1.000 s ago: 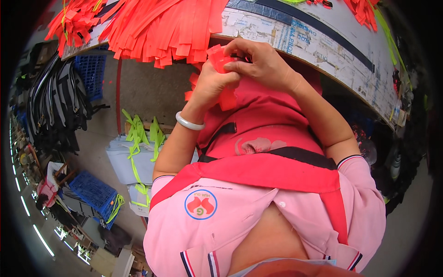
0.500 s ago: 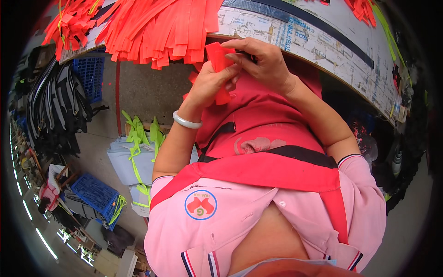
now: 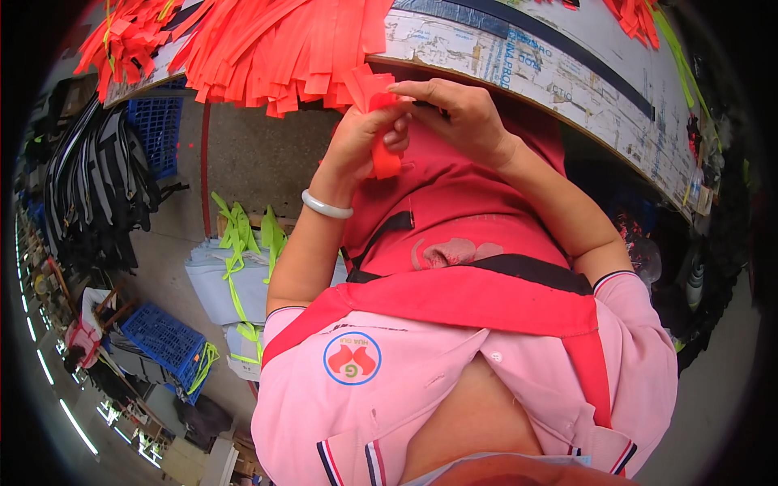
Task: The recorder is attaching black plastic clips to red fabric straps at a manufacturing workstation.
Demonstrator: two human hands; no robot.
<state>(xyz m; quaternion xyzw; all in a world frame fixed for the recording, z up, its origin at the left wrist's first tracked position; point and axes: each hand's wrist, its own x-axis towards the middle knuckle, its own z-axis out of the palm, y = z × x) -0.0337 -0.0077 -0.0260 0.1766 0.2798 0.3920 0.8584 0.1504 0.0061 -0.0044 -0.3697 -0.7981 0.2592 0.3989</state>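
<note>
My left hand is closed round a small bunch of bright orange-red fabric strips. The upper ends stick out above the thumb, and a folded end hangs below the fingers. My right hand meets it from the right, its forefinger and thumb at the upper edge of the held strips. Part of that thumb is hidden behind the left fingers. Just beyond my hands, a thick pile of orange-red strips hangs over the edge of the worktable.
More orange-red strips lie at the table's far left. Dark straps with pale stripes hang at left, near a blue crate. Light-grey sheets tied with yellow-green bands and another blue crate are lower left.
The upper ends of the held strips have fanned apart and bent over to the left. My right thumb has slid lower behind the left fingers. Both hands stay in nearly the same place.
</note>
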